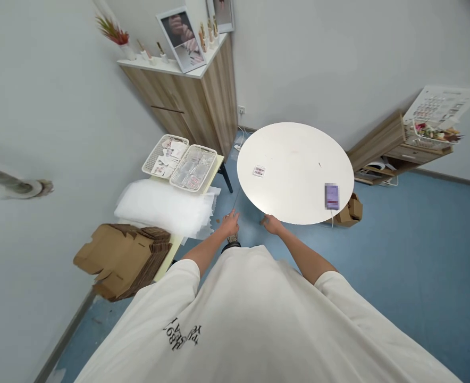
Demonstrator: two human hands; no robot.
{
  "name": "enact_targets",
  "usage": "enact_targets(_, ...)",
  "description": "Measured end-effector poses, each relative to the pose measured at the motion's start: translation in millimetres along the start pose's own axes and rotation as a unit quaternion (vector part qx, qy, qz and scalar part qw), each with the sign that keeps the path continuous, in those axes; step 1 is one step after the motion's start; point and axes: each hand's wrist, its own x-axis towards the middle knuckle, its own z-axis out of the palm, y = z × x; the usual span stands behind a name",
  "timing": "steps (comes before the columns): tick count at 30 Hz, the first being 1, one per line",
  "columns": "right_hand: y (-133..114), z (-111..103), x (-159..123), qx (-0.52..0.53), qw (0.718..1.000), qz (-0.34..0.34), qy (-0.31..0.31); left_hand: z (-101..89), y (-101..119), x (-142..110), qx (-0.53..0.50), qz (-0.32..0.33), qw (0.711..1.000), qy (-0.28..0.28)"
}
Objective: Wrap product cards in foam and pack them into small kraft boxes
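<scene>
Apparently a small packing workroom: stacked cardboard, white wrapping sheets, filled baskets, round white table.

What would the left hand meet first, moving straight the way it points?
Likely the round white table, at its near-left side; depth is unclear, so the left hand might pass under it.

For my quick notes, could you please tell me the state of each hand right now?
Left hand: partly open, nothing visible in it.
Right hand: curled by the white table; whether it holds anything cannot be told.
</scene>
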Motion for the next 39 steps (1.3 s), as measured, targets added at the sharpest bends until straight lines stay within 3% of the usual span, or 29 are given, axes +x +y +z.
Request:
enact_targets(7, -68.6, 29.9, 10.5, -0.015, 0.997, -0.04, -0.063, -5.8, -53.3, -37.3, -0.034, -0.06, 0.997, 0.02)
enact_targets(15, -155.0, 83.4, 33.6, -0.037, 0.995, -0.056, -0.071, 3.1, -147.3, -78.7, -0.037, -0.118, 0.991, 0.053)
enact_targets(22, -224.8, 142.6, 50.2, -0.029, 0.996, -0.057, -0.055, 3.0, -213.2, -79.4, -0.039, -0.171, 0.984, 0.029)
enact_targets(26, -245.6, 160.2, 52.9, -0.022, 0.998, -0.042, -0.051, -2.7, -227.7, -71.9, -0.05, -0.181, 0.982, -0.004)
enact_targets(30, -255.3, 162.1, 52.1, -0.029, 0.998, -0.025, -0.05, -7.4, -233.2, -72.1, -0.059, -0.157, 0.986, -0.005)
enact_targets(35, -265.1, 157.9, 53.9, -0.026, 0.998, -0.02, -0.053, -14.0, -237.4, -82.8, -0.07, -0.137, 0.987, 0.047)
enact_targets(39, -281.9, 149.0, 61.7, 0.035, 0.999, -0.031, -0.018, -18.7, -230.5, -95.8, -0.074, -0.091, 0.987, 0.114)
